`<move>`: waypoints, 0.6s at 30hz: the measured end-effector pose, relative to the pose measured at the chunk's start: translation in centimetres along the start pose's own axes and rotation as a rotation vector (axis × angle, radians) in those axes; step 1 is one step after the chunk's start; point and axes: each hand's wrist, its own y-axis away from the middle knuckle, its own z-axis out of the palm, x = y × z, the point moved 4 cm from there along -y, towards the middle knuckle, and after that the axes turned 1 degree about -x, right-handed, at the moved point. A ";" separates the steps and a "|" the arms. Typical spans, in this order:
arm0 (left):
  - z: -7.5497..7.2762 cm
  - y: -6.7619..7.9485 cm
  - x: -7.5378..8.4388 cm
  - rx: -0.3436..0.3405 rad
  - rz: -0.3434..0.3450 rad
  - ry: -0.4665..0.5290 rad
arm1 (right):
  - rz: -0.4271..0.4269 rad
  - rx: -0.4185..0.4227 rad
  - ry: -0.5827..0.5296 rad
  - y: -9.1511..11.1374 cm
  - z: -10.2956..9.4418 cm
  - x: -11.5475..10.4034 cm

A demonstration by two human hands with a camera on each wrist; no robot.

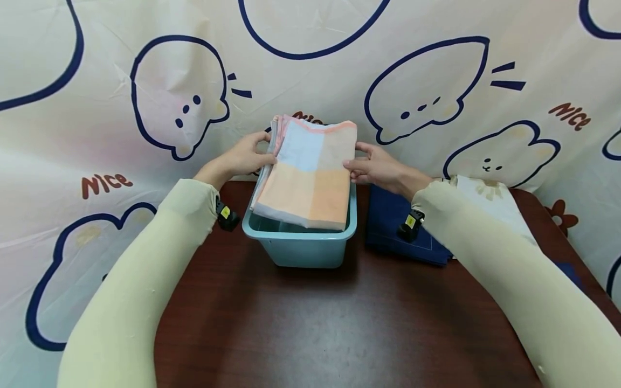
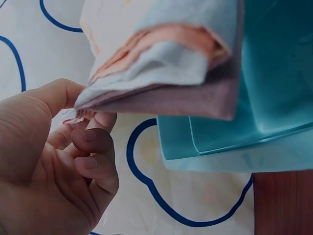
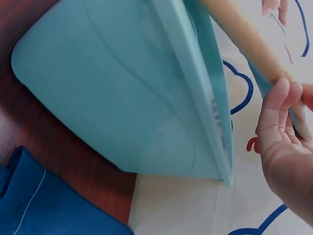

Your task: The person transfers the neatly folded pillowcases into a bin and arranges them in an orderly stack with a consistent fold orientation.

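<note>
A folded checked cloth (image 1: 310, 172) in orange, beige and pale blue is held tilted over a teal plastic basin (image 1: 301, 248). My left hand (image 1: 245, 155) pinches its left edge between thumb and fingers. In the left wrist view, several folded layers of the cloth (image 2: 161, 68) show, and the left hand (image 2: 63, 156) grips their corner. On the opposite side my right hand (image 1: 380, 168) pinches the right edge. The right wrist view shows the right hand (image 3: 286, 137) with thumb and fingertips on the cloth's fold (image 3: 249, 41), beside the basin's outer wall (image 3: 112, 93).
Dark blue folded fabric (image 1: 402, 231) lies right of the basin on the brown table (image 1: 310, 323). A white cloth with a pale flower print (image 1: 490, 199) lies behind the right forearm. A patterned curtain (image 1: 301, 86) hangs close behind the basin.
</note>
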 end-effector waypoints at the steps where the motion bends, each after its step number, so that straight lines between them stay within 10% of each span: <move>1: 0.1 -0.1 0.0 -0.002 0.002 0.001 | 0.002 -0.001 -0.001 -0.1 0.0 0.1; 18: 1.9 -1.1 -2.5 -0.006 -0.009 0.010 | 0.041 0.005 0.074 -1.6 0.4 1.9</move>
